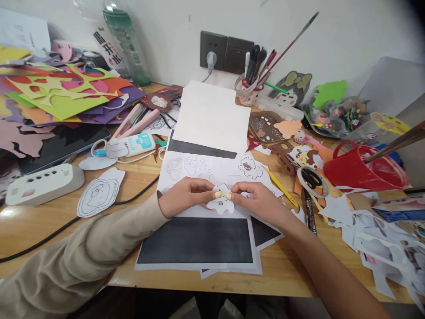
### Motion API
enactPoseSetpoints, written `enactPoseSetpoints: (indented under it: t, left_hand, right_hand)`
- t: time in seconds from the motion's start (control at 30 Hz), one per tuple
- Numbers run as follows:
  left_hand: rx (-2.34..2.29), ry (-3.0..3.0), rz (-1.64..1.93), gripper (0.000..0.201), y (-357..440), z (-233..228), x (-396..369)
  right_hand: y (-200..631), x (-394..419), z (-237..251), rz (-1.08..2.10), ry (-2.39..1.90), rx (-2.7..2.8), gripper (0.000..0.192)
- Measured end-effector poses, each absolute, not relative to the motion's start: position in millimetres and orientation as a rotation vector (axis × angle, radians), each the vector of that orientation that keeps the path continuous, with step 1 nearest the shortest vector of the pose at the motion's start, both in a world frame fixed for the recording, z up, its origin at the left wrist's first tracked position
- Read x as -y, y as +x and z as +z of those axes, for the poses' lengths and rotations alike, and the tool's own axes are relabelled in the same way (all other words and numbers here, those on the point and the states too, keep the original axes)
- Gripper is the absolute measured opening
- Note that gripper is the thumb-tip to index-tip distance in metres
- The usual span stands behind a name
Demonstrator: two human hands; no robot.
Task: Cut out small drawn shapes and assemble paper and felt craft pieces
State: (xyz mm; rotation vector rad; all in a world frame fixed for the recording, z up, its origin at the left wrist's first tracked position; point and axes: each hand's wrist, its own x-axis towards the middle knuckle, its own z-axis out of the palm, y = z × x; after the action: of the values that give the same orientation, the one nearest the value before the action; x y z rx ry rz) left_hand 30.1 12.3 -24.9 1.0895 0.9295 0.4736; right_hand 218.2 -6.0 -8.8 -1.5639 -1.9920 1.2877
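Note:
Between both hands I hold a small white paper cutout (221, 206) with a wavy outline and dark markings on it. My left hand (190, 195) pinches its left side, thumb on top. On its right side my right hand (254, 199) grips with thumb and fingers. The cutout is just over a white sheet with line drawings (212, 170), and whether it touches the sheet I cannot tell. A bear-like drawing (250, 168) shows on that sheet beyond my right hand. Nearer me lies a sheet with a large black rectangle (195, 241). A blank white sheet (212, 117) lies farther back.
Colored paper scraps (66, 93) pile up at the left, near a white power strip (44, 184) and a round cutout (99, 192). To the right are a yellow pen-like tool (282, 188), a tape roll (300, 181), a red bucket (348, 170) and white paper scraps (381, 246).

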Motion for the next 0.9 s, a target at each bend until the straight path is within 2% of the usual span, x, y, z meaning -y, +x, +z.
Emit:
enactPoseSetpoints:
  t: [0.3,0.9]
  left_hand:
    - [-0.954,1.115,0.525,0.020,27.2,-32.3,-12.3]
    - [-0.972,1.077,0.527,0.019,27.4,-30.8,-13.3]
  right_hand:
    - [215.4,7.2,-7.1,1.332,-1.553,1.997,0.024]
    - [218.6,6.3,-6.0,1.366,-1.539,2.087,0.018]
